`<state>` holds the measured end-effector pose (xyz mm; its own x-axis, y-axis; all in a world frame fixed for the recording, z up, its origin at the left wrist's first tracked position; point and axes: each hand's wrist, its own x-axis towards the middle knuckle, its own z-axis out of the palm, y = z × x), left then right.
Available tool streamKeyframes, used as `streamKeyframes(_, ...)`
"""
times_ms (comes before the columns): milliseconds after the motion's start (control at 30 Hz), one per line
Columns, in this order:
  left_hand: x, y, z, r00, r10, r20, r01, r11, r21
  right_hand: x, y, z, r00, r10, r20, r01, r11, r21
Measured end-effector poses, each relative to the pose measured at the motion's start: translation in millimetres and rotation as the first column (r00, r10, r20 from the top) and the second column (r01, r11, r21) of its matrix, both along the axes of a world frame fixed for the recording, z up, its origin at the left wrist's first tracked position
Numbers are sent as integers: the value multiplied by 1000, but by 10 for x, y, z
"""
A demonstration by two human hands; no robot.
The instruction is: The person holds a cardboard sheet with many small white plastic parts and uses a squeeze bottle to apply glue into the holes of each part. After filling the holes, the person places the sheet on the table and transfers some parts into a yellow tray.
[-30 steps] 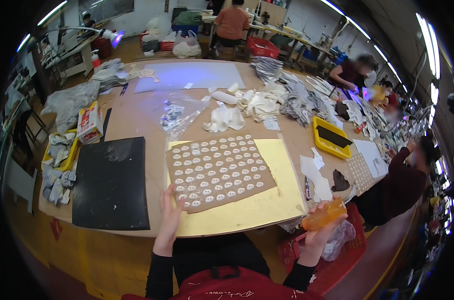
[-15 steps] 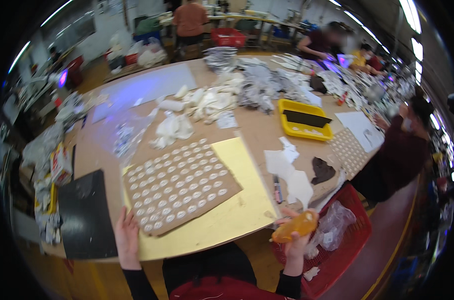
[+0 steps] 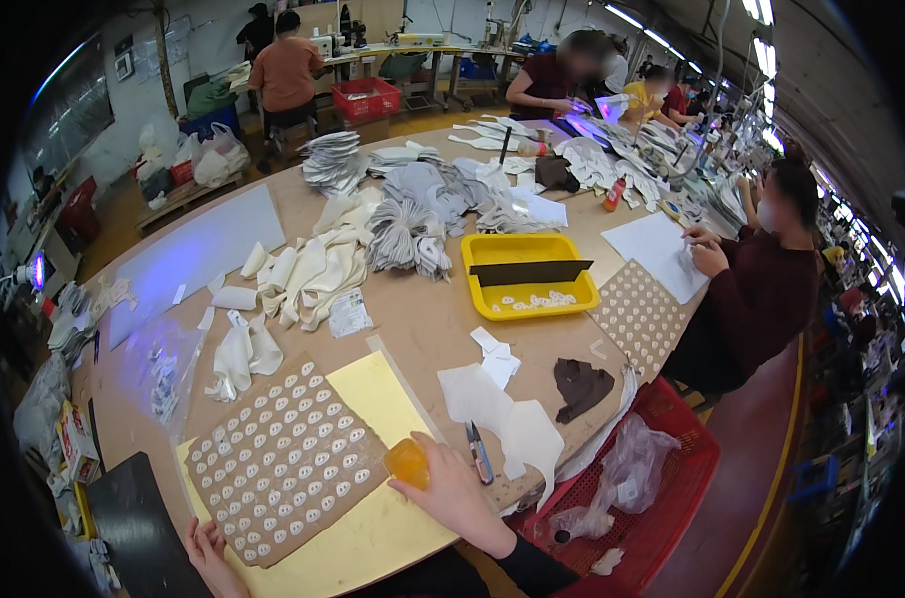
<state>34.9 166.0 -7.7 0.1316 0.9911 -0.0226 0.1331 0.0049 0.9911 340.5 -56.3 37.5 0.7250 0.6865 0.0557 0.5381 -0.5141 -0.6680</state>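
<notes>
A squat amber bottle (image 3: 407, 462) is in my right hand (image 3: 454, 490), its fingers wrapped round it. The bottle hangs at the right edge of a brown board (image 3: 353, 409), which carries rows of small white oval pieces with dark marks. Under the board lies a pale yellow sheet (image 3: 385, 528) at the table's near edge. My left hand (image 3: 211, 560) is beside the board's lower left edge, open with its fingers loosely bent. Whether its fingertips touch the board I cannot tell.
A yellow tray (image 3: 477, 299) holds small white pieces and a dark strip. Pens (image 3: 479, 453), white cut sheets (image 3: 502, 414) and dark brown fabric (image 3: 580, 387) lie to the right. A red crate (image 3: 686, 498) stands below the table edge. A co-worker (image 3: 771, 259) sits at the right.
My right hand has brought the amber bottle from above the red crate to the board's right edge and turned it. My left fingers have bent. The view has swung to the right.
</notes>
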Motion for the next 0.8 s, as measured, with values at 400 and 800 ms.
streamKeyframes(400,9,88,8,996,86,4,-85,992,-96,2176,-151,-91,784,-101,613,123,992,6)
streamKeyframes(800,-199,154,-8,963,-47,264,101,976,-195,1568,-27,311,623,53,781,-66,998,-15)
